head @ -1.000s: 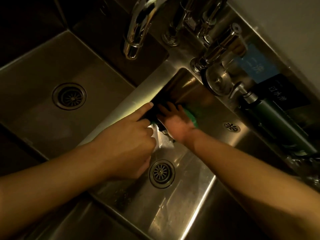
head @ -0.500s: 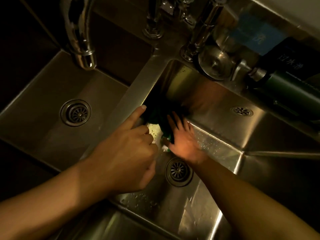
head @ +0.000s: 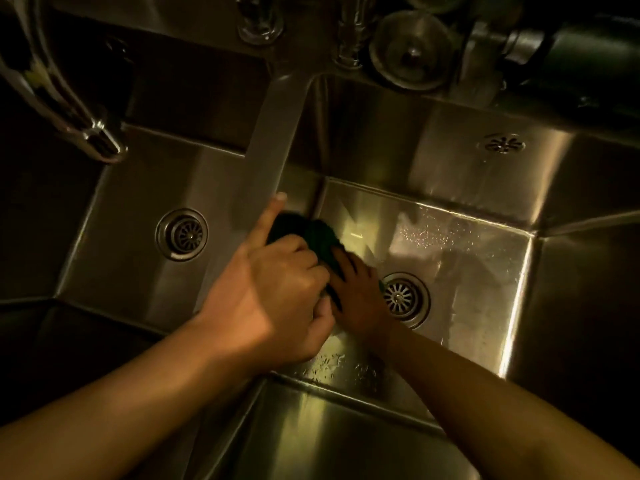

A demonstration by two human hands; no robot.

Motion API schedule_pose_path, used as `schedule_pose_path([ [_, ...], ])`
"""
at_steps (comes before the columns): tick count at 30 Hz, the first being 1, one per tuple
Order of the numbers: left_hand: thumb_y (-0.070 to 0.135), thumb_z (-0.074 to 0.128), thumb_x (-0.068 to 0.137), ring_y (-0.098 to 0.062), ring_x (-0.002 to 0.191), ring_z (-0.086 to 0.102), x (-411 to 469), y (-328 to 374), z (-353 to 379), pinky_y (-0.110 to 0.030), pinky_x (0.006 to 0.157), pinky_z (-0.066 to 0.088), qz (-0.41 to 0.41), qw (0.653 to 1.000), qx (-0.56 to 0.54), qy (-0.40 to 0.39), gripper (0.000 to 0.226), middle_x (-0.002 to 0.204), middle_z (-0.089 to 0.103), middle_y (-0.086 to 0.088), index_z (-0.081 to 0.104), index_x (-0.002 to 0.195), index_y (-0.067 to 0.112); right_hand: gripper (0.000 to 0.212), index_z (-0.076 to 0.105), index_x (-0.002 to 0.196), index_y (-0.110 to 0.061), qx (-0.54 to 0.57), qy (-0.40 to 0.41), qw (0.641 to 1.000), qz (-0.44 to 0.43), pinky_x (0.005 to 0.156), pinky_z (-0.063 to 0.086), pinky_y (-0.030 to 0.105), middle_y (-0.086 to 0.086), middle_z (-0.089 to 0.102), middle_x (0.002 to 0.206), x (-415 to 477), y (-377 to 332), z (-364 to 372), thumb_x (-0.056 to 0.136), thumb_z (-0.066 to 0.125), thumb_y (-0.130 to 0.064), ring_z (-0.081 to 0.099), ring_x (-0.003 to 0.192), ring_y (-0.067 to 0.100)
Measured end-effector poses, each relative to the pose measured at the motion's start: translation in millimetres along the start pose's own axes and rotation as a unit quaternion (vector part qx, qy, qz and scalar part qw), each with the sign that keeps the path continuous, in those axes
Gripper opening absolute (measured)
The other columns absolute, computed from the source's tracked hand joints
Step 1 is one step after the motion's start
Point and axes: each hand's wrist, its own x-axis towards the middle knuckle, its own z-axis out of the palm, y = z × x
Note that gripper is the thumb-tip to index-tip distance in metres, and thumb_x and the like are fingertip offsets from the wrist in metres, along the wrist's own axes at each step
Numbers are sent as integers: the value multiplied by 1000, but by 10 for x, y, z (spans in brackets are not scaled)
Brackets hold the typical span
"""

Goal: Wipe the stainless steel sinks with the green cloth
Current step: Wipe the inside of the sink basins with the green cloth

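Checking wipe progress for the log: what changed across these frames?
The right hand, pressed flat on the dark green cloth, slid it down the left wall of the right stainless steel sink, from the upper back corner to the floor beside the round drain strainer. Nothing was picked up or let go. The left hand stayed on the steel divider, index finger extended.

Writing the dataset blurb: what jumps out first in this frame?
At centre, the right hand presses a dark green cloth inside the right sink, between the steel divider and the drain. The left hand sits beside it, index finger stretched along the divider. A curved faucet spout hangs over the left sink at upper left.
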Motion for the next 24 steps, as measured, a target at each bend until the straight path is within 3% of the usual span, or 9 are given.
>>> schedule_pose_path([
  [3, 39, 57, 87, -12, 83, 66, -1, -4, -15, -49, 129, 2, -4, 1000, -5, -3, 27, 67, 63, 10, 72, 70, 24, 70, 36, 153, -29, -5, -48, 995, -85, 100, 43, 53, 8, 27, 164, -488, -92, 172, 90, 60, -49, 34, 142, 38],
  [6, 38, 60, 85, -14, 79, 65, 18, -11, -12, -49, 129, 3, -8, 1000, -7, -3, 27, 65, 63, 9, 72, 69, 21, 68, 34, 155, -32, -49, -121, 971, -198, 104, 40, 56, 5, 21, 167, -994, 0, 315, 93, 56, -51, 27, 148, 36],
  [8, 38, 61, 84, -16, 79, 65, 24, 0, -11, -50, 129, 3, -10, 1000, 4, -7, 26, 65, 63, 7, 73, 70, 20, 70, 40, 149, -33, -83, -147, 952, -257, 96, 49, 54, 5, 25, 164, -1248, 107, 327, 87, 63, -56, 32, 143, 35],
  [10, 38, 61, 83, -17, 81, 66, 24, 10, -9, -50, 129, 1, -8, 1000, 17, -10, 26, 67, 66, 7, 75, 72, 20, 72, 44, 145, -33, -101, -161, 940, -283, 91, 54, 50, 3, 30, 162, -1403, 188, 274, 82, 69, -58, 41, 139, 32],
  [13, 38, 59, 84, -17, 82, 65, 14, 3, -7, -50, 129, 0, -10, 1000, 25, -11, 26, 68, 66, 7, 75, 73, 21, 67, 49, 144, -34, -121, -150, 929, -317, 95, 53, 44, 1, 33, 162, -1394, 268, 140, 83, 69, -54, 47, 139, 28],
  [19, 40, 59, 84, -14, 85, 64, -5, -18, 44, -51, 129, 4, -1, 1000, 12, 4, 24, 71, 67, 9, 72, 71, 24, 68, 43, 152, -23, -143, -100, 942, -285, 113, 37, 55, 11, 23, 167, -663, 272, -95, 89, 63, -39, 32, 150, 34],
  [22, 41, 60, 83, -15, 85, 64, 4, -32, 64, -52, 128, 3, 2, 1000, 17, 5, 23, 72, 68, 9, 71, 72, 24, 73, 42, 152, -15, -134, -84, 951, -265, 112, 34, 63, 18, 24, 166, -178, 267, -244, 81, 54, -29, 32, 148, 42],
  [24, 41, 61, 82, -16, 85, 65, 6, -33, 75, -53, 128, 4, 3, 1000, 21, 4, 22, 73, 68, 8, 72, 74, 24, 77, 42, 153, -15, -130, -83, 963, -219, 111, 34, 64, 19, 27, 164, 61, 319, -377, 79, 61, -30, 33, 147, 43],
])
